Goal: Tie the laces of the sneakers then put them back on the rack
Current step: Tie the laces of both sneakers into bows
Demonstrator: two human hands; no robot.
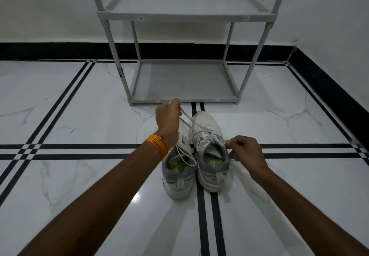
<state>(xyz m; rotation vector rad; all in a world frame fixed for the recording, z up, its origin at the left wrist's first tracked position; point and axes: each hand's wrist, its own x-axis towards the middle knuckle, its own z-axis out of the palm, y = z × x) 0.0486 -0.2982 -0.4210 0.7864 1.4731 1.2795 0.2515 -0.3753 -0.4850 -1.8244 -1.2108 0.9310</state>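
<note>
The left hand (168,118) pinches one lace end (186,119) and draws it up and away toward the rack (183,79), while the right hand (246,151) pinches the other end (220,141) low beside the right sneaker (209,155), so both strands run taut from that shoe's eyelets. The pair stands on the floor (79,115) just below the hands, toes toward the rack, the right hand nearer. The left sneaker (178,173), touching or nearly so, lies loose-laced; both shelves look bare, with open floor between.

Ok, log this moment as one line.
step: tying right sneaker | left hand: pulling lace end up | right hand: pinching other end | left sneaker: untied | rack: empty
</note>
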